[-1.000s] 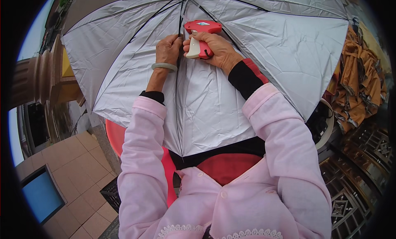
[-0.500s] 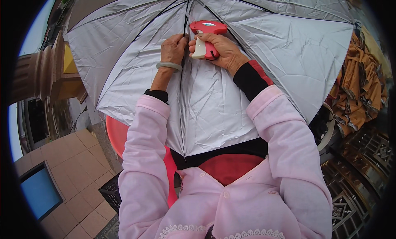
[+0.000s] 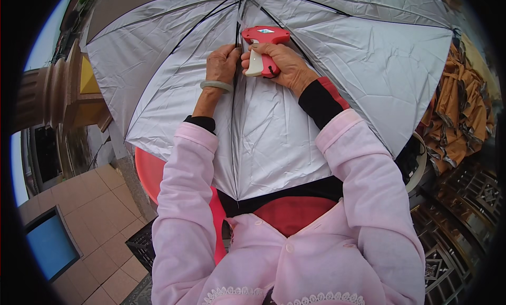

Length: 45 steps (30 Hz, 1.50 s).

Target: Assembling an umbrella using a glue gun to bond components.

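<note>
An opened umbrella (image 3: 284,131) with a silver-grey inner side spreads across my lap and fills the upper middle. Black ribs run out from its hub at the top edge. My left hand (image 3: 221,65), a pale bangle on its wrist, is closed on a black umbrella rib (image 3: 237,36) and the cloth beside it; the fingertips are partly hidden. Just right of it, my right hand (image 3: 284,62) wraps round the white-and-red handle of a tagging gun (image 3: 266,34). The gun's front end points left, close against the rib.
Folded brown-orange cloth or packets (image 3: 456,102) are heaped at the right, above dark patterned metalwork (image 3: 448,236). A red-orange plastic rim (image 3: 147,170) and a black crate (image 3: 141,244) stand at my left. Beyond are floor tiles (image 3: 95,205) and a brown column (image 3: 42,94).
The umbrella's lower tip and left edge have shifted very slightly to the right. Both hands and the tagging gun stay almost where they were.
</note>
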Motion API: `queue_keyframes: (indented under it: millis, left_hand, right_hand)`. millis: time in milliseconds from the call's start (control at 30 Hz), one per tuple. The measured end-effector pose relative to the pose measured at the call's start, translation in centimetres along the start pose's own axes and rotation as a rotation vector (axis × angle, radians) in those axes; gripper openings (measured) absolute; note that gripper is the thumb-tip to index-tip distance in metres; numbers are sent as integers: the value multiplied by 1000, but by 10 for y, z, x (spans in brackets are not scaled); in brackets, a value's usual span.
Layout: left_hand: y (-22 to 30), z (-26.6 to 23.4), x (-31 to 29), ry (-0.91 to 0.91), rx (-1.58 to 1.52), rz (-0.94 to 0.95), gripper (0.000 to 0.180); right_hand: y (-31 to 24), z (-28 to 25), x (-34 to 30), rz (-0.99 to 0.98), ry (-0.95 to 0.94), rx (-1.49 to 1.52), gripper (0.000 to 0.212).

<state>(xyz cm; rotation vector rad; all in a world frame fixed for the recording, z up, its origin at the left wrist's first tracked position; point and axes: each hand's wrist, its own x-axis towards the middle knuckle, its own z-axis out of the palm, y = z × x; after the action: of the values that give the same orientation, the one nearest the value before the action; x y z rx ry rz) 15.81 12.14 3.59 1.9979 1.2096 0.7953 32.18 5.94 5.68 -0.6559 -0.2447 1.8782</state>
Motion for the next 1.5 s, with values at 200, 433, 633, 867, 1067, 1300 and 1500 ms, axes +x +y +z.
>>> queue_keyframes:
  millis: [200,433,633,867,1067,1300,1500]
  left_hand:
    - [0,-1,2,-24,23,6,15]
    - [0,2,-1,-50,-29,16,15]
    - [5,3,-1,-7,36,-3,16]
    - [6,5,-5,89,15,-10,18]
    - [-1,5,-21,61,303,-25,19]
    - [13,15,-59,-26,495,-139,26]
    - [24,13,-65,-114,527,-322,26]
  right_hand:
    - [-2,2,5,13,-2,9,24]
    - [0,3,6,41,-8,10,24]
    - [-2,3,12,35,69,-152,20]
    - [-25,2,-2,70,57,-378,25]
    - [-60,-12,-47,6,57,-350,30]
    - [-61,-44,-44,-91,158,-366,28]
    - [-49,-34,-36,-89,137,-358,27]
